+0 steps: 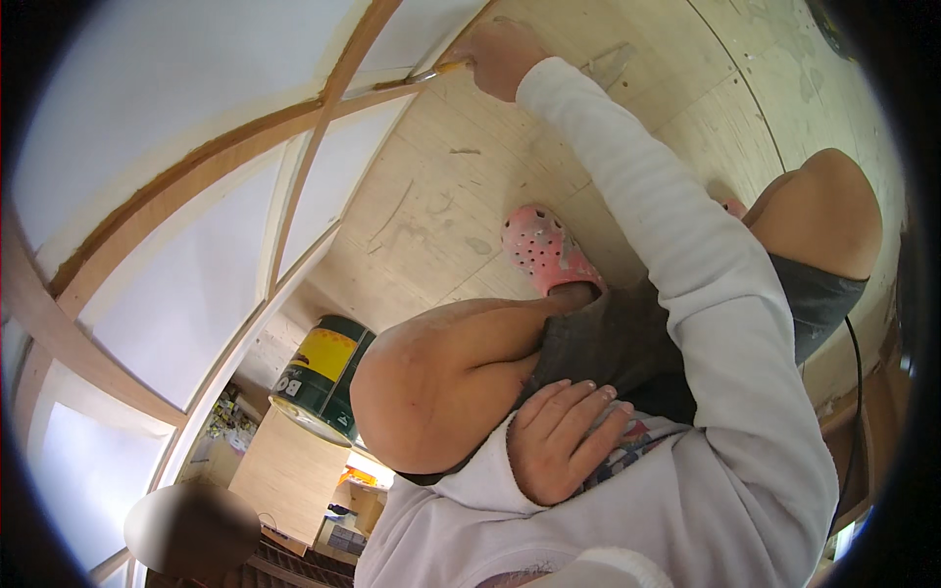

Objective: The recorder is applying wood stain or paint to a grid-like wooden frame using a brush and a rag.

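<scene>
My right hand (502, 59) reaches far forward at the top of the view, its fingers closed round the yellow-orange handle of a paintbrush (437, 72). The brush's bristle end points left and meets a wooden bar (377, 96) of a large frame; whether it presses on the wood is hard to tell. White panes (196, 265) fill the frame between its brown bars. My left hand (564, 441) lies against my shirt and lap, fingers extended and side by side, holding nothing.
Under my feet spreads a pale wooden floor (431, 216) with stains and seams. A green and yellow tin (323, 377) stands beside my left knee, near a wooden board (289, 465). My pink clog (549, 245) is ahead. A black cable (857, 421) hangs at right.
</scene>
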A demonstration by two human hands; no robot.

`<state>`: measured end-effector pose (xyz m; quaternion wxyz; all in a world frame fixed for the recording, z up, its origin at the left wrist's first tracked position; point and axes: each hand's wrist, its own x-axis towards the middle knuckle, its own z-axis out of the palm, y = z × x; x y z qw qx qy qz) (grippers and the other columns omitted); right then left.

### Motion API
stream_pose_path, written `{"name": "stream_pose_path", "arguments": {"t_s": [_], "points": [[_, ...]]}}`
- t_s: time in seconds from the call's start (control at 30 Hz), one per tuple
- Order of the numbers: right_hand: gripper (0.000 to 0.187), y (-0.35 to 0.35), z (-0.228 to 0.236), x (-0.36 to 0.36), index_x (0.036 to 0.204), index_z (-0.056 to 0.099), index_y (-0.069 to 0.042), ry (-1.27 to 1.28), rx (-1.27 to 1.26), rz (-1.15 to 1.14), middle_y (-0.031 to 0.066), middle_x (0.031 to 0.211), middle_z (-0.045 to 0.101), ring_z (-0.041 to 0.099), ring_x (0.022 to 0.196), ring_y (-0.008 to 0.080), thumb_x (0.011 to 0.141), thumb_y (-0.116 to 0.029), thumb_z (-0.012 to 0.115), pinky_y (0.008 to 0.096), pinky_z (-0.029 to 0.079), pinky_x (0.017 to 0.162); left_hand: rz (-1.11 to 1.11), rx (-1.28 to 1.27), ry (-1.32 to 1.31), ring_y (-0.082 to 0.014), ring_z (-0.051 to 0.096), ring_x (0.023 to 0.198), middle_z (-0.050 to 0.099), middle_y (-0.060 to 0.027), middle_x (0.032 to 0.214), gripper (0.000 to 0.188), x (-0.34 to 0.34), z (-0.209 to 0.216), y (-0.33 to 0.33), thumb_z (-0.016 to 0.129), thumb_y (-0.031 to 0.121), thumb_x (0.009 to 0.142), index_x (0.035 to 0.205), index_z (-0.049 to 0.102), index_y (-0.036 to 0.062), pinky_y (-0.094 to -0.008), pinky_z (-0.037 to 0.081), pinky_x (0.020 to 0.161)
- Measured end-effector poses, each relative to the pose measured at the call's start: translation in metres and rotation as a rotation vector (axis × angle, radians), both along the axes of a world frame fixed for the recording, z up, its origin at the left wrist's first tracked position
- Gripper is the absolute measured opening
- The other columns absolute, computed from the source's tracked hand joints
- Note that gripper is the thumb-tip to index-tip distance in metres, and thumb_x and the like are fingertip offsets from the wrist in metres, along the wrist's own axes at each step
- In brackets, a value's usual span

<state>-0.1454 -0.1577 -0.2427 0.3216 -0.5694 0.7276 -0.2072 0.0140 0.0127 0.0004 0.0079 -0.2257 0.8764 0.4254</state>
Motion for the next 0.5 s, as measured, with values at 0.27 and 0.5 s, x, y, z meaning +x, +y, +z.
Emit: {"name": "stream_pose_path", "arguments": {"t_s": [0.27,0.5], "points": [[0.021,0.015,0.062,-0.004,0.092,0.066,-0.007,-0.124,-0.247,-0.01,0.0095,0.084,0.064,0.059,0.076,0.0275,0.075,-0.005,0.055,0.0376,0.047,0.07,0.013,-0.022,0.023,-0.0257,0.06,0.084,0.061,-0.0147,0.093,0.032,-0.001,0.002,0.007,0.064,0.02,0.07,0.096,0.059,0.0024,-0.036,0.048,0.075],[0.02,0.02,0.082,-0.005,0.094,0.065,-0.006,-0.302,-0.355,-0.057,0.0102,0.085,0.063,0.059,0.077,0.0256,0.076,-0.005,0.056,0.0336,0.047,0.07,0.024,-0.036,0.015,-0.0256,0.06,0.083,0.061,-0.014,0.093,0.033,-0.002,0.004,0.013,0.065,0.021,0.069,0.096,0.059,0.0029,-0.0359,0.047,0.075]]}}
